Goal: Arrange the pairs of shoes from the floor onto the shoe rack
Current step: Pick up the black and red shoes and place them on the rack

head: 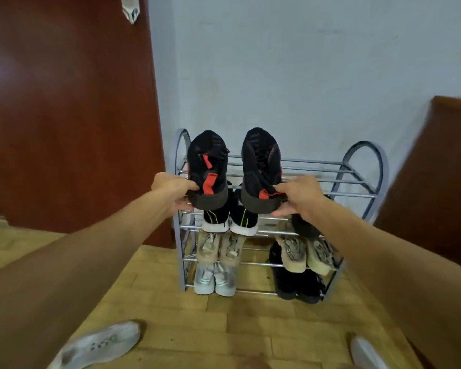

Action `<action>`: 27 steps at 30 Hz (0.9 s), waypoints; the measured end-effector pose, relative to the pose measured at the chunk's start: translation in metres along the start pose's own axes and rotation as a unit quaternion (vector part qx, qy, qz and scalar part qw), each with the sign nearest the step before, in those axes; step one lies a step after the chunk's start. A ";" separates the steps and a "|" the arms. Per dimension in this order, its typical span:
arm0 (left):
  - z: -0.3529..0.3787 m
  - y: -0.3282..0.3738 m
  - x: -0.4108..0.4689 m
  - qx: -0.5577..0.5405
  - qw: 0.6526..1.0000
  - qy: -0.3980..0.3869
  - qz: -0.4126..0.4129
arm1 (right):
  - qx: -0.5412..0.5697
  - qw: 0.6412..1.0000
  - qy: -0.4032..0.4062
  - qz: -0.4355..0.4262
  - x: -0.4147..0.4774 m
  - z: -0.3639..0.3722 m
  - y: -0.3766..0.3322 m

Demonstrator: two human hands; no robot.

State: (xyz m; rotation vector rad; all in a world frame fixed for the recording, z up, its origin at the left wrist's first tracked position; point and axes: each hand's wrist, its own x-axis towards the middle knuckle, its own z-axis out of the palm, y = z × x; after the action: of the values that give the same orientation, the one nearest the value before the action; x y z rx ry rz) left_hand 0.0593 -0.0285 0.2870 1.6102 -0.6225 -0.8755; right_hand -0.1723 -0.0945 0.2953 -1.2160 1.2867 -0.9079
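The left hand (175, 191) and the right hand (300, 195) each hold one shoe of a black pair with red trim, the left sneaker (206, 161) and the right sneaker (261, 158), by the heel: thumb on the heel collar, fingers (282, 211) curled under the sole, pinching the back end between them. Both shoes point toes away, raised over the front of the top shelf (317, 169) of the shoe rack (365, 161); whether their soles touch the rails I cannot tell. The lower tiers hold a black-and-white pair (229, 219), a beige pair (220, 247), a second beige pair (304, 253), a silver pair (214, 278) and a black pair (296, 286). The knit uppers look soft and light, so the collar would likely fold if squeezed alone; the firmer rubber heel and sole make the better hold. Gripped from the rear the toe end may droop, and the shelf is only thin rails, so each sole should land flat across several rails or it could tip between them
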 end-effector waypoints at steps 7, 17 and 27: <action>0.044 0.020 0.071 0.040 0.998 -0.041 -0.004 | -0.033 0.999 -0.001 0.005 0.087 0.018 -0.009; 0.061 0.015 0.107 0.158 0.986 -0.053 0.023 | -0.103 0.994 0.012 -0.027 0.122 0.020 0.006; 0.026 0.020 0.034 0.223 0.970 -0.056 0.083 | -0.322 0.937 0.025 -0.136 0.043 0.020 0.001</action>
State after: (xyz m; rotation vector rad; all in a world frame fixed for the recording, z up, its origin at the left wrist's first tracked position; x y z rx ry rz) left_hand 0.0596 -0.0747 0.2970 1.8806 -1.0761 -0.7377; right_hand -0.1476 -0.1335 0.2836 -1.9288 1.5429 -0.7266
